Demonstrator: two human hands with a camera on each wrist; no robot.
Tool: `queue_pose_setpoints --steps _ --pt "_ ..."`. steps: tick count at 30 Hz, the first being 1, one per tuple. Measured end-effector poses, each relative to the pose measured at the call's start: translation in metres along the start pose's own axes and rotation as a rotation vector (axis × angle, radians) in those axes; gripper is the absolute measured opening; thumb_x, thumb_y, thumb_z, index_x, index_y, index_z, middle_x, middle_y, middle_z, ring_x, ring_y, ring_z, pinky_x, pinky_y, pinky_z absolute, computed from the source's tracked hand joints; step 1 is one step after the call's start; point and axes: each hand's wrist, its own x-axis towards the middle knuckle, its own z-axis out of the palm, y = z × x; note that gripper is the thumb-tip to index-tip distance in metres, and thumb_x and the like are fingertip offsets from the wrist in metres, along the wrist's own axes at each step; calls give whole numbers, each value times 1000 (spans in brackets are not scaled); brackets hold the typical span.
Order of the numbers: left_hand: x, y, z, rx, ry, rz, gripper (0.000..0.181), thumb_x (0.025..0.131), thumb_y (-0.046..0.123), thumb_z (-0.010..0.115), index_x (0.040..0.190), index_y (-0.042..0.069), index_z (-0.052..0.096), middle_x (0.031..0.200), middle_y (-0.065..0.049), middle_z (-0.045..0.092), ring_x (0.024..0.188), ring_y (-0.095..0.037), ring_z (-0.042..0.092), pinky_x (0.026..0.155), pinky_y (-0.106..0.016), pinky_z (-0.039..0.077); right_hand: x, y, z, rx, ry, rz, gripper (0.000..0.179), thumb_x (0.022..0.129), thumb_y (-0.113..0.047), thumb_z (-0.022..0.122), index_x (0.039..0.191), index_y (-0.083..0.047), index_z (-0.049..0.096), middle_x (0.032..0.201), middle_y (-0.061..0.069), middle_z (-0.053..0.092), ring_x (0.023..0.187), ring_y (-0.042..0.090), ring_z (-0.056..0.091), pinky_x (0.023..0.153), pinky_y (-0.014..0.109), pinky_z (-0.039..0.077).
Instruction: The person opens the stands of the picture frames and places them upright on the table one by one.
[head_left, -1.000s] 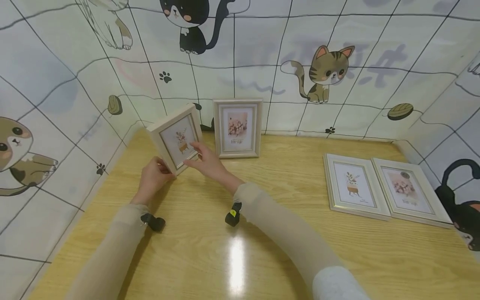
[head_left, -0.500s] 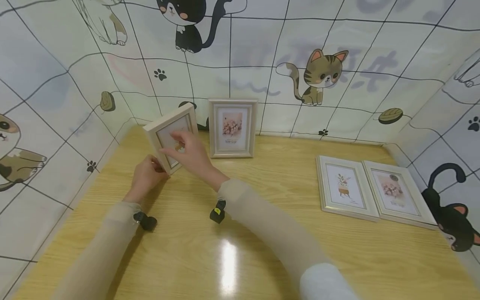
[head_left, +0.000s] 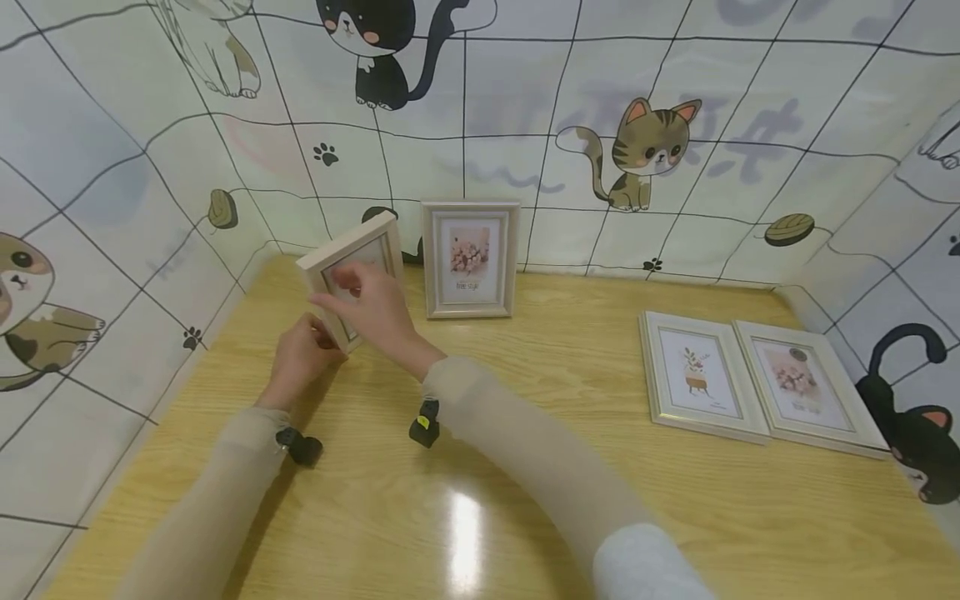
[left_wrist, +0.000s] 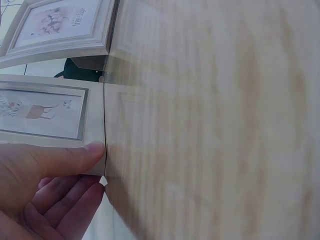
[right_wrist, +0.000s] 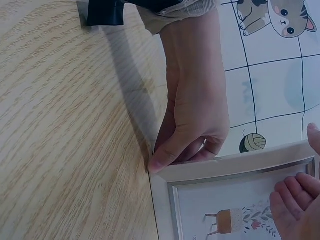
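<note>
A cream picture frame with a potted-plant print stands upright on the table, angled at the left. My left hand pinches its lower left corner, thumb on the front in the left wrist view, fingers at the side and behind. My right hand is in front of the picture with fingers bent loosely, covering most of the print. In the right wrist view its fingers lie before the glass and its thumb is near the frame's left side; whether they touch cannot be told. A second frame with a pink flower print stands just right.
Two more frames lie flat at the right, one with a plant print and one with a flower print. A cat-patterned wall covering encloses the wooden table at the back and sides.
My right hand has moved left from the angled frame's lower right part across its front, toward its left side. The left hand keeps its grip on the corner, and the frames stay in place.
</note>
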Motion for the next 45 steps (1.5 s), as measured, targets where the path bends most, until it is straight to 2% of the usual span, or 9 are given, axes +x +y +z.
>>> queue_pose_setpoints --steps 6,14,18,21,26,32,36,45 --pt "1 6 2 15 1 12 40 80 4 79 106 -5 49 115 -33 68 108 -44 67 94 -53 54 4 -2 1 -88 35 27 42 85 -49 76 107 -14 67 103 -3 72 93 7 64 74 11 48" --pt "2 10 4 30 4 31 41 80 4 80 106 -5 49 114 -33 68 106 -44 68 91 -52 55 9 -3 0 -184 59 78 36 88 -51 72 103 -19 66 99 -9 72 89 1 65 72 11 48" --pt "2 11 6 32 5 39 41 81 4 79 107 -5 49 114 -33 68 107 -44 67 92 -53 54 9 -3 1 -209 73 56 34 90 -49 71 103 -18 66 98 -8 72 89 2 66 71 10 48" --pt "2 10 7 18 -18 36 42 82 4 78 110 -6 48 117 -34 66 109 -45 66 95 -55 53 7 -3 1 -220 80 32 31 91 -45 70 102 -16 65 98 -7 73 88 3 67 70 10 48" --pt "1 8 10 0 -81 23 48 85 5 76 122 -7 47 127 -34 61 115 -45 62 99 -55 52 4 -1 1 -168 60 33 27 92 -39 70 104 -15 63 98 -5 71 86 3 65 71 10 48" --pt "3 7 5 -32 -119 84 48 86 5 73 126 -7 48 128 -32 61 117 -45 61 102 -55 51 4 5 0 -106 64 16 24 90 -31 71 103 -15 61 98 -5 68 85 1 63 70 9 49" --pt "5 6 0 -46 -147 112 46 88 3 69 127 -9 48 129 -33 60 118 -45 62 105 -54 50 5 9 -3 -73 37 -11 24 90 -30 70 103 -13 61 99 -3 69 86 3 64 71 8 50" --pt "7 10 -14 -128 -229 75 50 96 8 63 137 -8 41 139 -32 53 126 -45 58 109 -54 48 6 15 -13 29 -59 -62 21 89 -20 73 102 -7 61 99 4 71 87 7 65 76 7 51"
